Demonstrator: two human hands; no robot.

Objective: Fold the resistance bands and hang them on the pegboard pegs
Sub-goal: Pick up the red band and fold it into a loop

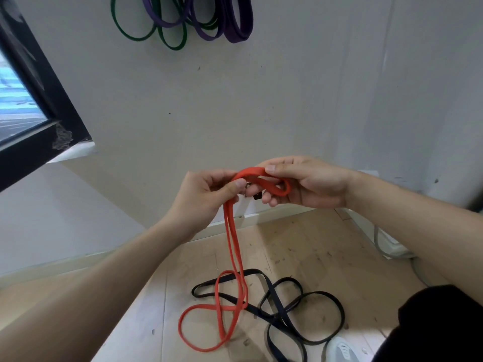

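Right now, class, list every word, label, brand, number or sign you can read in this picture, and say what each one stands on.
There is no readable text in this view.
orange band, held by the left hand and right hand: no print shows.
black bands on the floor: plain.
green bands and purple bands on the wall: plain.
shoe: grey marks, too blurred to read.

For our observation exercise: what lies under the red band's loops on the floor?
Part of the black band crosses beneath the red band, on the wooden floor. Its crossing stretches are covered.
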